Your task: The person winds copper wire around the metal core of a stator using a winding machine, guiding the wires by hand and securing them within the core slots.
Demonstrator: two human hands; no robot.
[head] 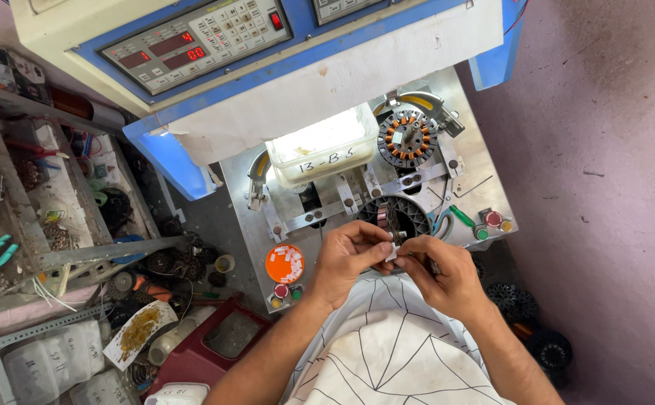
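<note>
Motor workshop, winding machine, stators

A round orange plastic lid sits at nine o'clock of the white, black-lined cloth; copper-orange wound stator at twelve.

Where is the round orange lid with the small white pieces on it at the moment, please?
In the head view, the orange lid lies on the metal plate's left part, just left of the left hand, above a red push button.
</note>
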